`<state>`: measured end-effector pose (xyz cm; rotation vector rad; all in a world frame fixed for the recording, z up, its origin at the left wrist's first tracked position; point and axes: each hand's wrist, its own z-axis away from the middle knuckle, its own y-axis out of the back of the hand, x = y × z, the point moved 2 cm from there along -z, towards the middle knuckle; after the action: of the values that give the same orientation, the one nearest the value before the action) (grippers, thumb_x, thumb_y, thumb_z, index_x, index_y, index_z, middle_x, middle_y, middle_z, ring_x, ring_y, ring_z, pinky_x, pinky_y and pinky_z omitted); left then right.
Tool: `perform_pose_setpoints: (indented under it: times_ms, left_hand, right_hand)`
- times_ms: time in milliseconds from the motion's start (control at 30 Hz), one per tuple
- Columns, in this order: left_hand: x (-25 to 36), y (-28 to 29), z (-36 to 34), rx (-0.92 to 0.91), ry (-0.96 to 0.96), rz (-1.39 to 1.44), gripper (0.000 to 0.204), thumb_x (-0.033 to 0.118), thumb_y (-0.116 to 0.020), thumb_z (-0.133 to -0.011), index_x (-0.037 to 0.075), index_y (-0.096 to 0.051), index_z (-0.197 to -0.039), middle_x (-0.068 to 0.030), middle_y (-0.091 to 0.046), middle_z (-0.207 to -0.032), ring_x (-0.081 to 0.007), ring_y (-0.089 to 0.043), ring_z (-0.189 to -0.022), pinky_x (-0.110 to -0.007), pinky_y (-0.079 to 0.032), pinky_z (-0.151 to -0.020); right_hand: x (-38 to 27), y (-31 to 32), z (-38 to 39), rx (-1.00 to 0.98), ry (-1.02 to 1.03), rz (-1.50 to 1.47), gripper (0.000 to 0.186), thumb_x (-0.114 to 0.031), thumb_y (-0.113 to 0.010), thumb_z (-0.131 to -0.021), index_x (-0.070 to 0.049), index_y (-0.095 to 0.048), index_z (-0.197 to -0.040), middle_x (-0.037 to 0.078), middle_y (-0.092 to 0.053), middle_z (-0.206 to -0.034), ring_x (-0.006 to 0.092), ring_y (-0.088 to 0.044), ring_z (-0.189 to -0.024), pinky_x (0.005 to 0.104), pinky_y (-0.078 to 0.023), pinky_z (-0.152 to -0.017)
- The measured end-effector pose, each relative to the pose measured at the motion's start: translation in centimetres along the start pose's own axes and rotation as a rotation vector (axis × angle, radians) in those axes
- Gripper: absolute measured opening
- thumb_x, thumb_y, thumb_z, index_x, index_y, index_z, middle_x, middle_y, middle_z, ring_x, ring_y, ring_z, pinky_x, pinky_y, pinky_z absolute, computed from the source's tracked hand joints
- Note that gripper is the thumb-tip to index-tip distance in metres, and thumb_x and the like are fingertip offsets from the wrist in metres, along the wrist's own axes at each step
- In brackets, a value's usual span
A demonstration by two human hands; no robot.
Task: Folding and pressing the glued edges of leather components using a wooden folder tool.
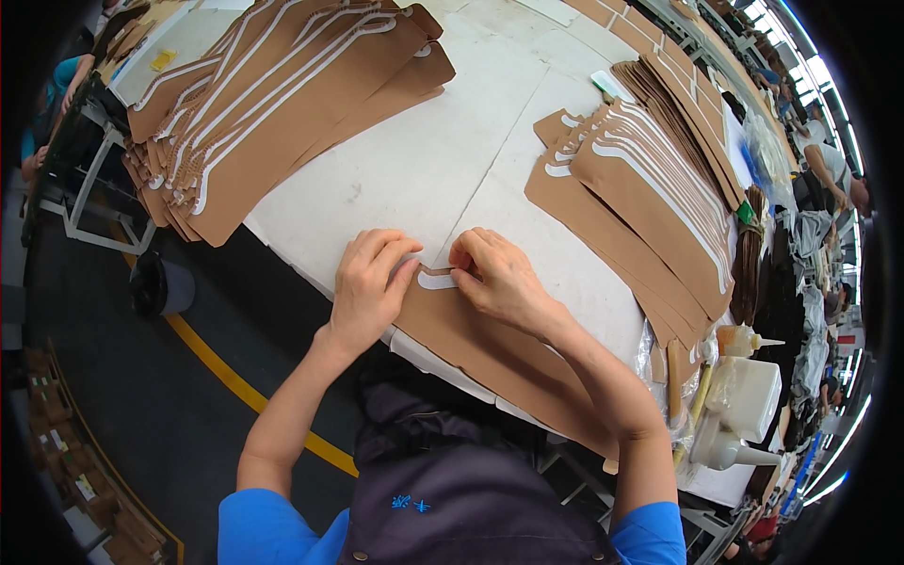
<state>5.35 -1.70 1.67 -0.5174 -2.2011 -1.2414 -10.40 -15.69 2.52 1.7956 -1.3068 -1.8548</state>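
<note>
A brown board piece (499, 372) lies along the front of the white table, with a white curved strip (435, 282) at its upper end. My left hand (372, 278) is at the left of that end, fingers curled and pressed toward the thumb at the board's edge. My right hand (490, 278) grips the same end just right of it, fingertips bent over the edge and partly hiding the strip. Overlapping brown boards with white curved strips form a stack (282, 141) at the upper left and another (650, 217) at the right.
The white table (405, 151) carries glue bottles (744, 395), brushes (675, 381) and plastic at the right edge. A dark bucket (169, 282) stands left, below the table. Co-workers (829, 174) are at the far right, and another person's arm (71, 85) shows at the far left.
</note>
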Motion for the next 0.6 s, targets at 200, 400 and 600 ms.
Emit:
perform_pose_setpoints:
  times_ms: [200, 400, 600]
  left_hand:
    - [1.6, -0.8, 2.9, 0.213, -0.044, -0.101, 0.022, 0.005, -0.08, -0.086, 0.004, -0.072, -0.106, -0.0084, -0.066, -0.109, -0.029, -0.063, -0.1, -0.042, -0.05, -0.087]
    - [2.6, -1.1, 3.1, 0.122, -0.167, -0.169, 0.029, 0.005, -0.08, -0.085, 0.002, -0.074, -0.113, -0.007, -0.07, -0.115, -0.0274, -0.063, -0.107, -0.042, -0.05, -0.092]
    - [2.6, -1.1, 3.2, 0.036, -0.17, -0.282, 0.035, 0.01, -0.078, -0.087, 0.0, -0.074, -0.121, -0.0057, -0.069, -0.126, -0.0257, -0.062, -0.112, -0.041, -0.049, -0.095]
  right_hand:
    - [-0.9, 1.0, -1.0, -0.249, -0.167, -0.099, 0.01, -0.008, -0.072, -0.089, -0.003, -0.071, -0.097, 0.01, -0.067, -0.086, 0.0271, -0.063, -0.087, 0.0411, -0.052, -0.078]
    - [0.9, 0.8, -0.8, -0.076, -0.102, -0.019, 0.007, -0.008, -0.073, -0.088, -0.006, -0.074, -0.094, 0.005, -0.068, -0.09, 0.0236, -0.059, -0.093, 0.038, -0.048, -0.088]
    - [0.2, 0.2, -1.0, -0.06, -0.096, -0.022, 0.007, -0.011, -0.077, -0.088, -0.009, -0.076, -0.095, 0.001, -0.068, -0.094, 0.0211, -0.055, -0.098, 0.0377, -0.04, -0.096]
